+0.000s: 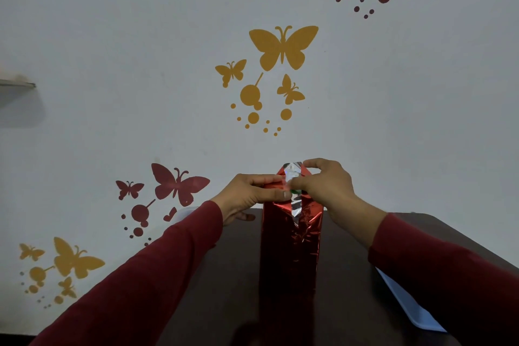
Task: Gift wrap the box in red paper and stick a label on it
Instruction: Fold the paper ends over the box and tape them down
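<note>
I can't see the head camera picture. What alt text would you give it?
Two hands in dark red sleeves fold shiny red paper over the top of a tall upright box on a dark table; the left hand and right hand pinch the flaps. Behind is a white wall with butterfly decals.

Tall box (290, 247) in red foil paper upright on dark table (224, 275). Left hand (250, 195) and right hand (325, 185) pinch paper folds at its top. Blue sheet (407, 303) near right.
</note>
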Demonstrator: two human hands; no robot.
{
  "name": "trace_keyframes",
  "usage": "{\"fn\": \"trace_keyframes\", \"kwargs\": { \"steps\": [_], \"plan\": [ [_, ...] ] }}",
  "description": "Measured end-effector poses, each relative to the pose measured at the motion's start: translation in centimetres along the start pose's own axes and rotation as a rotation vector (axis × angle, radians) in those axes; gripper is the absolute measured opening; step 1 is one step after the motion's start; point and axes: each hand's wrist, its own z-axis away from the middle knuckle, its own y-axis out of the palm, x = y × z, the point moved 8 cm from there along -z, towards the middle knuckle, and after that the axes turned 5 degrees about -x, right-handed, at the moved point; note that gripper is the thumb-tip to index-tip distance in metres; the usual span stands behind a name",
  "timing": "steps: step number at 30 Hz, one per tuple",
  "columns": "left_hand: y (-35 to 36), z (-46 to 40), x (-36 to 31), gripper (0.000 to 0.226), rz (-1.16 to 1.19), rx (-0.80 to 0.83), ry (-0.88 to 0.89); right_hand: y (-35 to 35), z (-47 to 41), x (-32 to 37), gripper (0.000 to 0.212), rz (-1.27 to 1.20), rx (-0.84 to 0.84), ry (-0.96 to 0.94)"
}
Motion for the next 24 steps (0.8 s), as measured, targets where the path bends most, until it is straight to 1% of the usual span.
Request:
{"fn": "trace_keyframes", "kwargs": {
  "steps": [3,6,12,14,18,21,24],
  "plan": [
    [0.0,-0.1,0.0,0.053,-0.008,0.008,-0.003,-0.1,0.2,1.0,0.068,0.175,-0.013,-0.086],
    [0.0,-0.2,0.0,0.053,-0.025,0.014,0.001,0.1,0.2,1.9,0.083,0.306,-0.011,-0.146],
    [-0.3,-0.1,0.2,0.055,-0.015,0.021,-0.008,0.6,-1.2,2.5,0.106,0.366,0.084,-0.096],
    [-0.2,-0.1,0.2,0.055,-0.013,0.021,-0.012,0.8,-1.8,1.7,0.107,0.322,0.087,-0.001],
    [-0.1,-0.2,0.1,0.056,-0.020,0.023,-0.019,1.9,-2.1,-0.4,0.104,0.074,0.125,0.202],
    [-0.2,-0.2,0.2,0.055,-0.022,0.030,-0.022,2.9,-2.2,-1.3,0.109,-0.048,0.155,0.268],
    [-0.3,-0.1,0.1,0.054,-0.027,0.033,-0.025,3.2,-2.1,-1.6,0.099,-0.126,0.129,0.275]
  ]
}}
